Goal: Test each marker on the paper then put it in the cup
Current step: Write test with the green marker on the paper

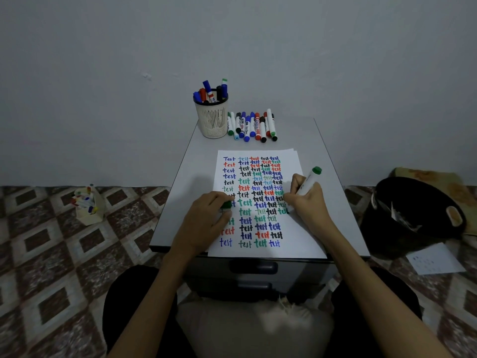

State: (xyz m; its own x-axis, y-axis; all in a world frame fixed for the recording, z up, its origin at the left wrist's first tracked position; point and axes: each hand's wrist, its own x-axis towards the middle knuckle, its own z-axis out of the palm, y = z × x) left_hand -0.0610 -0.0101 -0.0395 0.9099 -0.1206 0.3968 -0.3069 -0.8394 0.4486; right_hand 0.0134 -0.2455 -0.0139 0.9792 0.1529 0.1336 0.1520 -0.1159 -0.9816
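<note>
lap: dark trousers (134, 306) either side of a pale cushion (253, 329), at the bottom edge of the view; both bare forearms reach forward over them
worktop (191, 171): small and grey, set against a plain wall (232, 34); drawer fronts (254, 267) show below its near edge
paper (294, 241): white sheet lying flat on the near half of the worktop; filled with rows of the word "test" in blue, red, black and green
right hand (305, 200): grip clamped round a green marker (309, 180); hand rests on the right edge of the paper
green marker: white barrel tilted, green end up and away to the right; writing end points down at the right-hand column of words; tip hidden by the fingers, contact with the paper cannot be told
left hand (206, 215): lies on the left edge of the paper; grip closed on a green cap (226, 205), pinched at the fingertips
cup (213, 122): cream, slotted wall, upright at the far left corner of the worktop; several markers (210, 93) stand in it, blue, red, black and green
marker row (251, 126): capped markers lying side by side just right of the cup; well apart from the paper
floor (51, 254): patterned tiles; a small holder of pens (89, 206) to the left; a black bucket (413, 215) and a loose sheet (436, 258) to the right
</note>
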